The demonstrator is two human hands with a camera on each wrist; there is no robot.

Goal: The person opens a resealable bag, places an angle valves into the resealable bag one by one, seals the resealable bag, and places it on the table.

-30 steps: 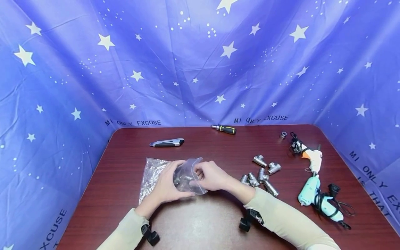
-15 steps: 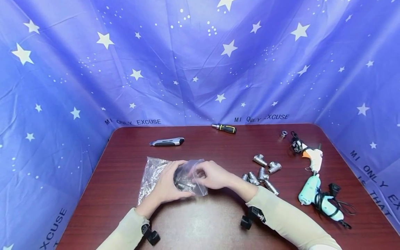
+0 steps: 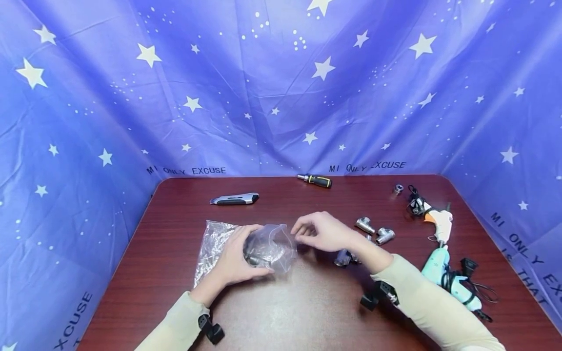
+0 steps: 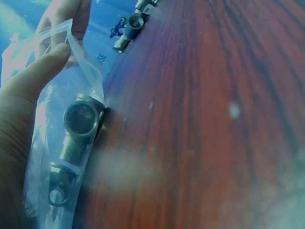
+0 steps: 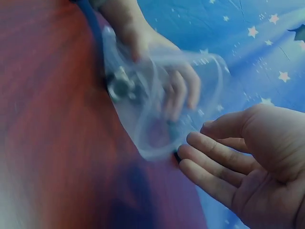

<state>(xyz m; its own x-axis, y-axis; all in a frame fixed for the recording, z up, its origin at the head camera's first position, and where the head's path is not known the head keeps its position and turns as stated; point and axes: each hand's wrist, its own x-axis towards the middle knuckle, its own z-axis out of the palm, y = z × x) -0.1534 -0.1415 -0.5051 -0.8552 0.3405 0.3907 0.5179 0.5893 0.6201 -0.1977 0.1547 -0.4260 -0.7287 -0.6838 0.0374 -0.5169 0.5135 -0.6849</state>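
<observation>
Desk has a clear plastic bag on it, left of middle. Plastic looks floppy, light and slick, so I'd hold it by the mouth edges. Left hand has thumb and fingers curled round the bag, gripping it. Right hand is by the mouth, fingers loosely bent, small gap to the thumb, holding nothing; can't tell if they brush the plastic. Metal fittings inside are probably hard, heavyish and slippery: pinch the barrels.
</observation>
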